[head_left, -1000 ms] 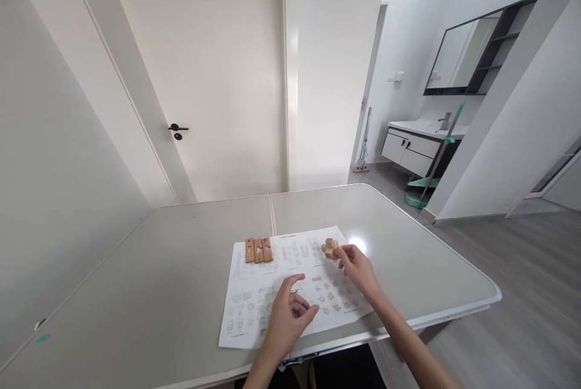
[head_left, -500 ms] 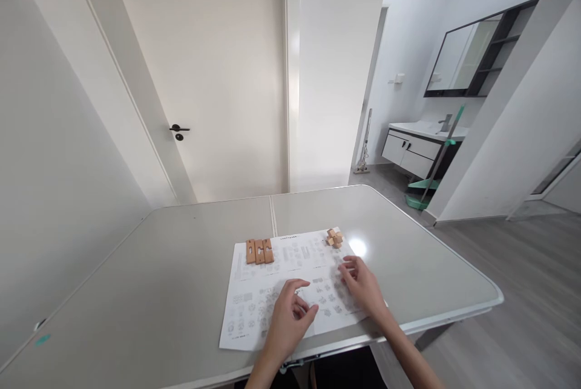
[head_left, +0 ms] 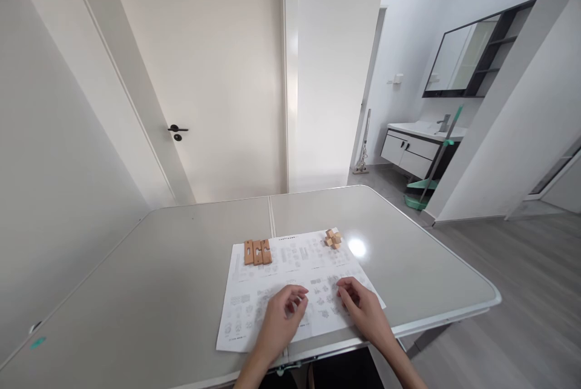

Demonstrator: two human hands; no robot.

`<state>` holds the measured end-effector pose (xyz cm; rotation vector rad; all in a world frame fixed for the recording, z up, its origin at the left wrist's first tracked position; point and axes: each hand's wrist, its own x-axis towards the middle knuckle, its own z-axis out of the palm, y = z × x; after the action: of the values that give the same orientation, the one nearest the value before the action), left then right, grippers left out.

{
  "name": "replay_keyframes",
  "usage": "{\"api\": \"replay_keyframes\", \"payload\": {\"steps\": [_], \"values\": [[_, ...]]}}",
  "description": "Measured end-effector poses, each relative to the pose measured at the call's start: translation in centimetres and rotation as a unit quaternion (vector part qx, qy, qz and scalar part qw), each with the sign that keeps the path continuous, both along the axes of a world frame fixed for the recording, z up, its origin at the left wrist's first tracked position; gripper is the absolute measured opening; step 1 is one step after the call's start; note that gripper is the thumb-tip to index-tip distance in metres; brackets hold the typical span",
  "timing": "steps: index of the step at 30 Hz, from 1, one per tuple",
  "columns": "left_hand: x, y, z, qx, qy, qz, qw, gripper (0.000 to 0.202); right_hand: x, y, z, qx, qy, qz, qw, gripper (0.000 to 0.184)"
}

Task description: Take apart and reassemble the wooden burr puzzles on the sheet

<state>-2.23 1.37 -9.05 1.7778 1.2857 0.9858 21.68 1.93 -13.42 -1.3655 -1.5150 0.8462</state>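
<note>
My left hand [head_left: 282,315] rests over the lower middle of a printed sheet of paper [head_left: 247,289], its fingers loosely curved with a gap to the thumb and nothing in it. To its right, my right hand [head_left: 363,307] lies over the sheet's right side, also loosely curved, fingers apart from the thumb and holding nothing. At the sheet's upper right corner stands an interlocking wooden burr puzzle [head_left: 333,239]. Near the upper left corner, several flat notched wooden pieces [head_left: 258,252] lie side by side. Neither hand touches the wood.
The sheet lies on a grey table [head_left: 172,292] with a pale rim and a seam across it. Beyond the table is a white door [head_left: 227,74] with a black handle. A washbasin cabinet [head_left: 411,150], a mop [head_left: 364,147] and a green broom [head_left: 438,165] stand at the right.
My right hand has drawn back toward me, from near the burr puzzle to lower on the sheet. My left hand has shifted slightly left. The wooden things stay where they were.
</note>
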Motion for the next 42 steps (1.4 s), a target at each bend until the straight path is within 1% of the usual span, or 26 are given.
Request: {"api": "replay_keyframes", "payload": {"steps": [2, 4, 5, 7, 9, 11, 13, 16, 20, 25, 29, 32, 36, 42], "values": [[-1.3, 1.1, 0.3, 0.058, 0.069, 0.034, 0.995, 0.023, 0.0, -0.1, 0.0, 0.000, -0.005, -0.001, 1.000, 0.031], [-2.8, 2.6, 0.5, 0.124, 0.161, 0.092, 0.975, 0.022, 0.0, -0.1, 0.0, -0.001, -0.009, -0.004, 1.000, 0.031], [-3.6, 3.4, 0.5, 0.137, 0.178, 0.117, 0.967, 0.022, 0.0, -0.1, 0.0, -0.001, -0.010, -0.006, 1.000, 0.031], [-5.0, 5.1, 0.3, 0.150, 0.199, 0.160, 0.955, 0.027, -0.1, -0.1, 0.2, -0.002, -0.008, -0.008, 1.000, 0.031], [-6.2, 6.7, -0.2, 0.161, 0.218, 0.195, 0.943, 0.038, -0.1, -0.2, 0.3, -0.002, -0.003, -0.012, 1.000, 0.032], [-7.2, 7.9, -0.9, 0.161, 0.243, 0.214, 0.932, 0.049, -0.2, -0.2, 0.5, 0.000, 0.001, -0.014, 1.000, 0.033], [-7.9, 8.7, -1.7, 0.154, 0.286, 0.215, 0.921, 0.057, -0.3, -0.1, 0.5, 0.003, 0.005, -0.015, 1.000, 0.035], [-8.5, 9.5, -2.9, 0.144, 0.332, 0.195, 0.912, 0.063, -0.3, -0.1, 0.5, 0.007, 0.008, -0.015, 1.000, 0.034], [-8.8, 10.2, -4.1, 0.141, 0.349, 0.166, 0.911, 0.061, -0.3, -0.1, 0.4, 0.008, 0.009, -0.016, 1.000, 0.034], [-9.0, 10.3, -4.5, 0.154, 0.359, 0.131, 0.911, 0.056, -0.3, -0.1, 0.3, 0.000, 0.013, -0.019, 1.000, 0.036], [-8.6, 9.5, -4.2, 0.165, 0.363, 0.096, 0.912, 0.053, -0.3, -0.1, 0.4, 0.004, 0.011, -0.013, 1.000, 0.032], [-7.9, 8.4, -3.8, 0.176, 0.364, 0.047, 0.913, 0.052, -0.3, -0.1, 0.3, 0.003, 0.006, -0.010, 1.000, 0.032], [-6.6, 7.0, -2.9, 0.187, 0.346, -0.023, 0.919, 0.051, -0.2, -0.1, 0.3, 0.006, 0.008, -0.014, 1.000, 0.034], [-4.3, 5.6, -1.4, 0.173, 0.314, -0.092, 0.929, 0.050, -0.2, -0.1, 0.5, 0.002, 0.009, -0.015, 1.000, 0.034]]}}
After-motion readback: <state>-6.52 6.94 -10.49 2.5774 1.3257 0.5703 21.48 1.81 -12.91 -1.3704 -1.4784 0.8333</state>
